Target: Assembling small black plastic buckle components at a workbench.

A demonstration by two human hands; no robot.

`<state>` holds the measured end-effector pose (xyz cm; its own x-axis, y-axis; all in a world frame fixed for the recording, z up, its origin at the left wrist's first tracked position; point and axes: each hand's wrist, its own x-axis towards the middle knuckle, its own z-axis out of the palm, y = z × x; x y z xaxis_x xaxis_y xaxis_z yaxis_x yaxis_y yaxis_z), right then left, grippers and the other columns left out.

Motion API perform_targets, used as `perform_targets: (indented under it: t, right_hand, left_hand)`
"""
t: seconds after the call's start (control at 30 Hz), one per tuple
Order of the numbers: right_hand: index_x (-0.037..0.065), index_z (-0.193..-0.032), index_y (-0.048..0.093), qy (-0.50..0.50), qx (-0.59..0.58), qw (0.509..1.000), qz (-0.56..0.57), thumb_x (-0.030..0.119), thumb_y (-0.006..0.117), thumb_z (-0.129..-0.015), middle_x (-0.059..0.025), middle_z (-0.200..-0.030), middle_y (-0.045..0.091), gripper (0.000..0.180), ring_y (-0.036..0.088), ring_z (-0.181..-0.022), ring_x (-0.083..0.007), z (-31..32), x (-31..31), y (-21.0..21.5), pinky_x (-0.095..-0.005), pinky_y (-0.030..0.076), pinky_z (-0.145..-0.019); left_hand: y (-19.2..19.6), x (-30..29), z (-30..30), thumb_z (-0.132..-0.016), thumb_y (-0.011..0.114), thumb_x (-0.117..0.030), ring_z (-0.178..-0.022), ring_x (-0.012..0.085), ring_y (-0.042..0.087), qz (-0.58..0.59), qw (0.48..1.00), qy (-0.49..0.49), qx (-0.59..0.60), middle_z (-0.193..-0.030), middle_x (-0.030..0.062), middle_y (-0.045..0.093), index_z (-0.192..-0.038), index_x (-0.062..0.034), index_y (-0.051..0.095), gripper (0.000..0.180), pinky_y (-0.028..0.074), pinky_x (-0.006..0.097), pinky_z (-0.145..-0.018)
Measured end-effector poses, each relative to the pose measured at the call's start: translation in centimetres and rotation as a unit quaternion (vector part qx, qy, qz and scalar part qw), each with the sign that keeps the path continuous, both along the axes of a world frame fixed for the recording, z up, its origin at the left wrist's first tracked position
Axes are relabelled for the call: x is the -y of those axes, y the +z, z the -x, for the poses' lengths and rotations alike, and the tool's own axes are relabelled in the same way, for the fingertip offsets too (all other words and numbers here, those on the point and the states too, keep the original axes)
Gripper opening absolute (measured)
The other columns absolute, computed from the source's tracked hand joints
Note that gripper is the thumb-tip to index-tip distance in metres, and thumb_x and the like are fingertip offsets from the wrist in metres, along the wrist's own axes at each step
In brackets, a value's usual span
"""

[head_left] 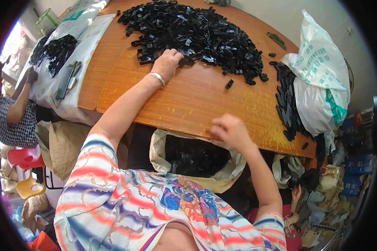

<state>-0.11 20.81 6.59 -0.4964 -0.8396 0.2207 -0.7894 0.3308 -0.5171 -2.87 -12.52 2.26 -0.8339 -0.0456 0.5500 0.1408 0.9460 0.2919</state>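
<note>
A broad heap of small black plastic parts [197, 31] covers the far half of the wooden table [171, 100]. At the heap's near edge, my left hand [166, 66] has its fingers curled down over a black plastic part [187, 62]; the fingertips are partly hidden. My right hand [231, 130] hovers by the table's front edge, above an open sack [157, 157]. Its fingers look bent but are smeared by motion, and nothing can be made out in them. More black parts lie inside the sack. One loose black part [229, 84] rests apart from the heap.
On the right, long black pieces [287, 102] lie beside a full white plastic bag [322, 83]. A person [14, 113] sits at a covered table on the left, near another black pile [60, 52]. Another person's hand [296, 194] shows lower right. A brown sack [63, 140] stands left.
</note>
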Motion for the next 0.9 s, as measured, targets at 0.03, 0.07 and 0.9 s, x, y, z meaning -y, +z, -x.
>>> perform_targets:
  t: [0.03,0.07,0.9]
  right_hand:
    - [0.004,-0.097,0.072,-0.030,-0.017,0.999,0.025,0.016,0.074,-0.082,-0.0132,-0.082,0.065,0.019,0.065,-0.075,-0.0273,1.9,0.1,-0.4,-0.0369,0.052,-0.067]
    - [0.004,-0.096,0.072,-0.084,-0.030,0.996,0.029,0.017,0.072,-0.083,-0.0149,-0.084,0.065,0.018,0.065,-0.078,-0.0307,3.7,0.2,-0.9,-0.0389,0.051,-0.069]
    - [0.005,-0.104,0.068,-0.209,-0.087,0.961,-0.159,0.016,0.078,-0.079,-0.0148,-0.103,0.066,0.029,0.067,-0.095,-0.0344,8.0,4.2,1.2,-0.0434,0.054,-0.080]
  left_hand:
    - [0.1,-0.8,-0.1,-0.078,0.070,-0.001,-0.106,0.0299,0.058,0.005,1.000,-0.012,0.004,-0.108,0.0111,0.060,-0.110,-0.0070,0.064,0.033,0.051,0.037,-0.092]
    - [0.0,-1.4,-0.5,-0.078,0.070,-0.001,-0.105,0.0297,0.058,0.011,1.000,-0.019,0.008,-0.106,0.0110,0.061,-0.109,-0.0071,0.064,0.031,0.051,0.037,-0.090]
    - [-0.2,-9.3,-6.5,-0.078,0.076,-0.015,-0.101,0.0314,0.055,-0.137,0.985,-0.089,0.058,-0.102,0.0112,0.058,-0.109,-0.0043,0.065,0.034,0.049,0.039,-0.088]
